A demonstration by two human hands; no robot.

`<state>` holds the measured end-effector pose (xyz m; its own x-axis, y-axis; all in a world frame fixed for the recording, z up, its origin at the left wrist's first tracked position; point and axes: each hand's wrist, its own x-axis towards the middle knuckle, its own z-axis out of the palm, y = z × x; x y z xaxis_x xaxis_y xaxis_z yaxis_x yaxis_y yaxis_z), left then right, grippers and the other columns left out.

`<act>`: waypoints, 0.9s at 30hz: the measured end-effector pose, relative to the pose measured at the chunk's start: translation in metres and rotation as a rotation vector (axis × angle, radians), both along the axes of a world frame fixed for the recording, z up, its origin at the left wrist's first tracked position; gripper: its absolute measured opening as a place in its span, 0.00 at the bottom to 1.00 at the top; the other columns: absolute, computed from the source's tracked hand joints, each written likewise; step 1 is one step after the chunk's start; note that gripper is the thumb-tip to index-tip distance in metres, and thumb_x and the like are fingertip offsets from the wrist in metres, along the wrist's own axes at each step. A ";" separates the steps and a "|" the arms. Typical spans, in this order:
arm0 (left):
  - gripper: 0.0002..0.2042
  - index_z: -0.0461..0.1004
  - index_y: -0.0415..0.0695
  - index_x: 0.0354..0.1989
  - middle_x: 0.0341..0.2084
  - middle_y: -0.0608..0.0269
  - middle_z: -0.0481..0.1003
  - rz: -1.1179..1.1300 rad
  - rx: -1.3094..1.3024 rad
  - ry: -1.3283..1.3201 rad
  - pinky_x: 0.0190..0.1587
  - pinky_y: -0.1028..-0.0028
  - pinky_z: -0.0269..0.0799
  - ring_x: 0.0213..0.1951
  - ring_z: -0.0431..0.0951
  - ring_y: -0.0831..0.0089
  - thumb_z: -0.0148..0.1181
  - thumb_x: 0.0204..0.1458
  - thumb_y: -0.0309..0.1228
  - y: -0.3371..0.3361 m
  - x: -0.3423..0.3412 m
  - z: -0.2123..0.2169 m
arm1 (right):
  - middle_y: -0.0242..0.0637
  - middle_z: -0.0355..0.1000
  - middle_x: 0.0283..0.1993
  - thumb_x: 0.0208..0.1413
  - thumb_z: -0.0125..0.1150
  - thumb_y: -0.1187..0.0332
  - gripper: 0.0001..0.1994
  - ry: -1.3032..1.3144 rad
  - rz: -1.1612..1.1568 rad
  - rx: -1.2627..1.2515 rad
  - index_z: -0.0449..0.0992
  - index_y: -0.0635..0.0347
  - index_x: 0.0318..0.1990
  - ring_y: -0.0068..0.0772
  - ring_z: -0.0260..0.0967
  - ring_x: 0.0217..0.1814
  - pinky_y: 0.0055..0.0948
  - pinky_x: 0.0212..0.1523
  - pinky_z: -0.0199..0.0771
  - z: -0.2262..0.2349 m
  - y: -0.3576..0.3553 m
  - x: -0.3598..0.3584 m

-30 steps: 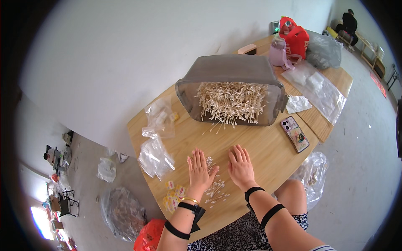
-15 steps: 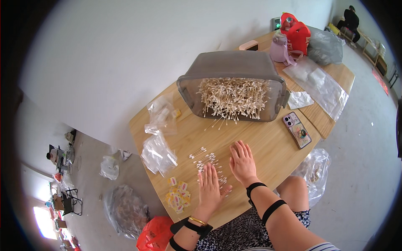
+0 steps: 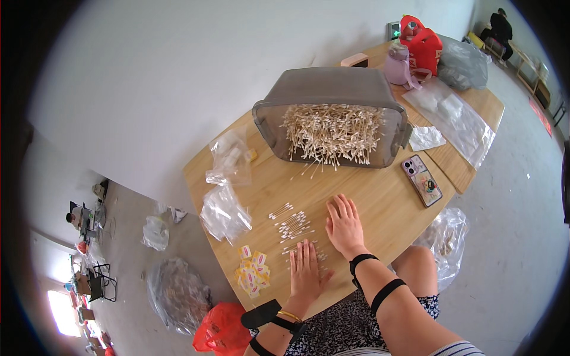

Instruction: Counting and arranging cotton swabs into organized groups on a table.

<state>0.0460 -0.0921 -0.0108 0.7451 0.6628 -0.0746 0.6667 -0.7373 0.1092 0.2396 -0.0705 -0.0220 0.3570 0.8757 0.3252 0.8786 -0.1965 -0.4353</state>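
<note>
- Cotton swabs with white tips and pale wooden sticks (image 3: 291, 224) lie scattered on the light wooden table (image 3: 380, 196), just ahead of both hands and near its front edge.
- Left hand (image 3: 307, 272) lies flat, palm down, fingers spread and gripping nothing, fingertips touching the nearest swabs.
- Right hand (image 3: 344, 224) rests flat beside them, fingers together, holding nothing.
- Bare tabletop runs from the hands to the grey plastic tub heaped with swabs (image 3: 332, 115).
- Clear plastic bags (image 3: 224, 210) and small yellow packets (image 3: 252, 273) crowd the left edge; a patterned phone (image 3: 421, 180) lies to the right.
</note>
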 end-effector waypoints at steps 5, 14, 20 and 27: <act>0.48 0.45 0.25 0.71 0.73 0.36 0.45 0.000 -0.046 -0.060 0.75 0.49 0.31 0.75 0.39 0.44 0.44 0.59 0.61 0.000 -0.003 -0.001 | 0.45 0.61 0.68 0.60 0.52 0.65 0.23 -0.018 0.001 -0.005 0.69 0.62 0.62 0.44 0.52 0.75 0.45 0.76 0.47 0.000 0.000 -0.001; 0.49 0.45 0.28 0.72 0.73 0.39 0.44 -0.039 -0.088 -0.041 0.74 0.46 0.31 0.76 0.40 0.47 0.50 0.57 0.60 0.001 0.005 0.010 | 0.45 0.59 0.69 0.61 0.51 0.65 0.22 0.013 0.010 -0.022 0.68 0.60 0.62 0.45 0.49 0.76 0.45 0.77 0.45 0.000 0.001 0.000; 0.44 0.42 0.31 0.74 0.74 0.40 0.43 0.105 -0.083 -0.405 0.75 0.51 0.30 0.76 0.39 0.50 0.47 0.62 0.56 0.010 -0.024 0.024 | 0.45 0.60 0.68 0.63 0.50 0.66 0.20 0.016 0.008 0.009 0.69 0.60 0.61 0.46 0.51 0.75 0.46 0.76 0.49 0.000 -0.003 0.007; 0.42 0.39 0.32 0.74 0.75 0.41 0.40 0.487 -0.380 -1.035 0.75 0.56 0.33 0.76 0.38 0.50 0.41 0.65 0.55 -0.002 -0.057 -0.005 | 0.49 0.65 0.64 0.68 0.46 0.68 0.17 0.697 0.086 0.169 0.71 0.60 0.61 0.52 0.57 0.72 0.42 0.71 0.57 0.016 -0.023 -0.026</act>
<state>-0.0110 -0.0942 -0.0163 0.2451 0.9563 0.1594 0.3341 -0.2376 0.9121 0.2141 -0.0930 -0.0062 0.4629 0.8678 0.1803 0.3944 -0.0195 -0.9187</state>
